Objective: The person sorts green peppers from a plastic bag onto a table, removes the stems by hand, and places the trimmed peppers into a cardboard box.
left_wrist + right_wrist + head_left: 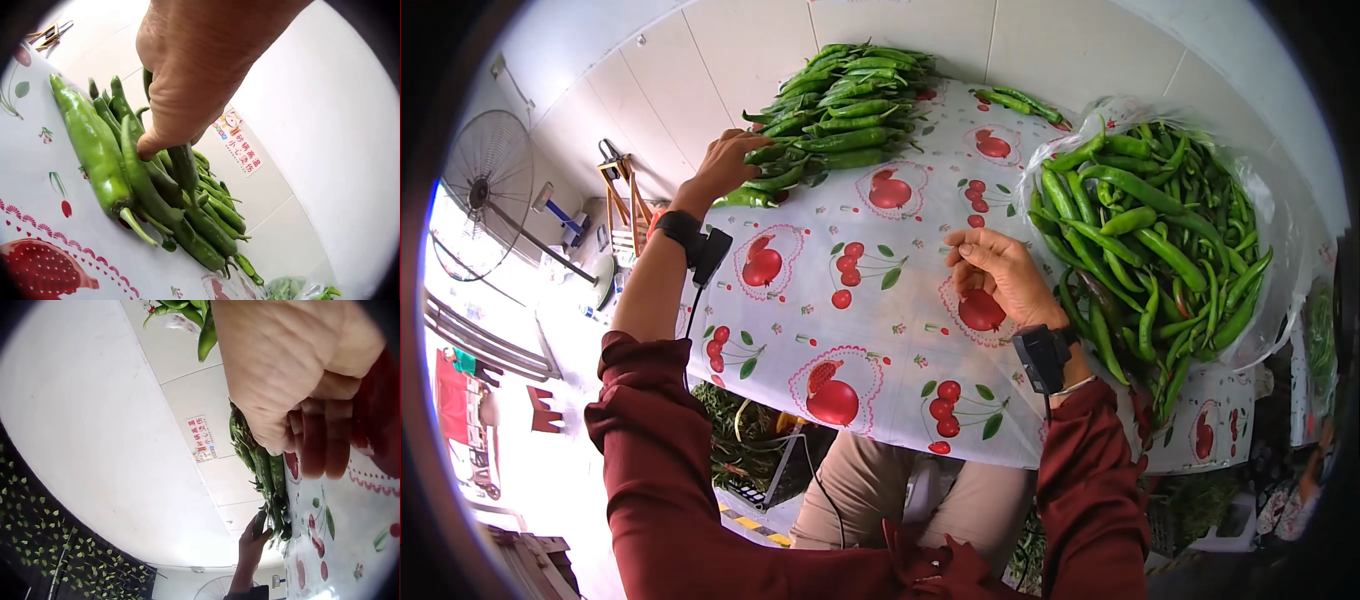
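Observation:
Long green peppers (845,115) lie stacked in rows on the far left of the table. At the near end of this pile my left hand (725,165) grips one green pepper (183,167) between thumb and fingers, just over the others. A wide, paler green pepper (94,147) rests at the pile's edge in the left wrist view. My right hand (1005,275) hovers over the tablecloth left of a clear plastic bag (1270,330) heaped with loose green peppers (1145,230). Its fingers are loosely bent and hold nothing.
A fruit-print tablecloth (870,270) covers the table, which meets a tiled wall (910,35) at the back. A few peppers (1020,100) lie near that wall. On the floor at left stands a fan (485,185); a crate of greenery (750,445) sits below the table.

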The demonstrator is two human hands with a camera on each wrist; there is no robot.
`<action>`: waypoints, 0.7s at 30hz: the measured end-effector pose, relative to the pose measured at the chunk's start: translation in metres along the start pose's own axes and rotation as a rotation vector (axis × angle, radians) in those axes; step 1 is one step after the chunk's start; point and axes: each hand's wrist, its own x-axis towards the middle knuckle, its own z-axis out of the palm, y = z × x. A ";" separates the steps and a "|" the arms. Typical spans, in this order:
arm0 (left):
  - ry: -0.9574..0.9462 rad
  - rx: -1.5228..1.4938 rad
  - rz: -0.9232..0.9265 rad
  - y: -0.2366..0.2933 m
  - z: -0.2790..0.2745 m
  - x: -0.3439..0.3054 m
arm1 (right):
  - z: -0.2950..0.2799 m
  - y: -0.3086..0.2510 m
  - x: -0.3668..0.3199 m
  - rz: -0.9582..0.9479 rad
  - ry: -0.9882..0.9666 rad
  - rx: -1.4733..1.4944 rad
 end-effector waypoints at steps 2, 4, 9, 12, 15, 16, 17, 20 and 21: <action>0.003 -0.003 0.018 -0.005 0.002 0.002 | 0.001 -0.001 -0.001 0.003 0.003 -0.003; -0.034 0.032 0.028 -0.008 0.002 0.003 | 0.002 -0.002 -0.001 0.003 0.004 -0.008; 0.074 -0.173 -0.019 -0.006 0.020 -0.006 | 0.001 -0.001 -0.001 0.002 0.002 -0.011; 0.213 -0.304 -0.012 0.012 0.017 -0.020 | 0.001 -0.001 -0.001 -0.002 0.006 -0.015; 0.125 -0.234 0.010 0.043 0.004 -0.040 | 0.000 0.001 0.000 -0.016 0.007 0.004; 0.122 -0.230 0.007 0.041 0.006 -0.042 | 0.001 0.001 0.000 -0.014 0.004 0.007; 0.124 -0.226 -0.013 0.040 0.010 -0.043 | 0.000 0.001 0.000 -0.011 0.007 0.005; 0.126 -0.222 -0.054 0.036 0.015 -0.042 | 0.001 0.000 0.000 -0.011 0.007 0.002; 0.115 -0.231 -0.046 0.036 0.015 -0.041 | 0.001 0.000 0.000 -0.013 0.003 0.008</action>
